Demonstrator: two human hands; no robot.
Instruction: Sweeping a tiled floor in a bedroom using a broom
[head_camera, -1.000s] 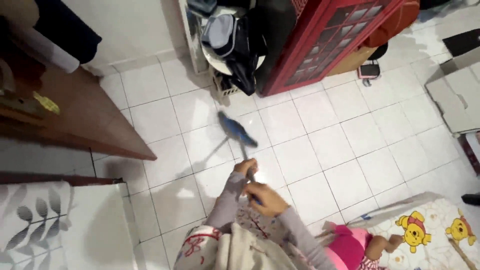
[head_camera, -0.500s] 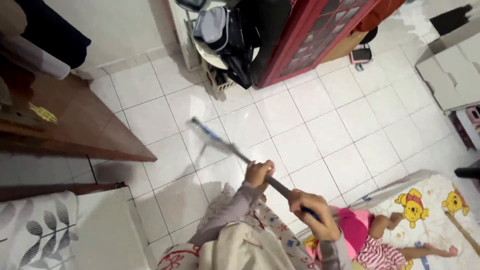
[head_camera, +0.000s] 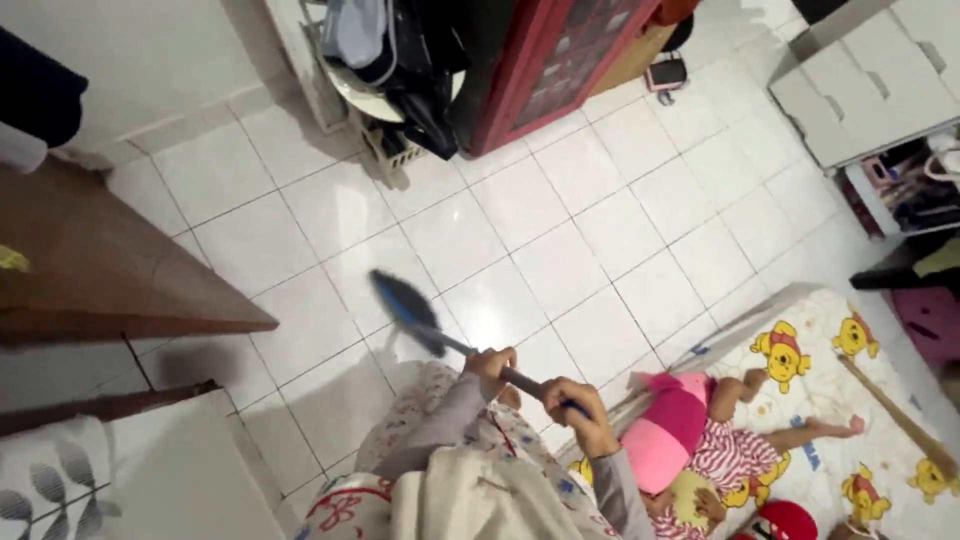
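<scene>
Both my hands grip the dark handle of a broom with a blue head (head_camera: 404, 305). My left hand (head_camera: 489, 367) holds the handle nearer the head, and my right hand (head_camera: 580, 413) holds it nearer the end. The blue head hovers low over the white tiled floor (head_camera: 520, 215), pointing up and left from me. My grey sleeves and patterned clothing fill the bottom middle of the view.
A small child in pink (head_camera: 690, 440) lies on a cartoon-print mat (head_camera: 850, 400) at lower right. A brown wooden table (head_camera: 100, 270) stands at left. A red cabinet (head_camera: 545, 65) and hanging bags (head_camera: 400, 60) are at the back, white boxes (head_camera: 870, 90) at upper right.
The broom head swung from mid-floor out to the left, then back closer to me. My hands shifted right, then drew back in. The view turned, showing more of the mat and child.
</scene>
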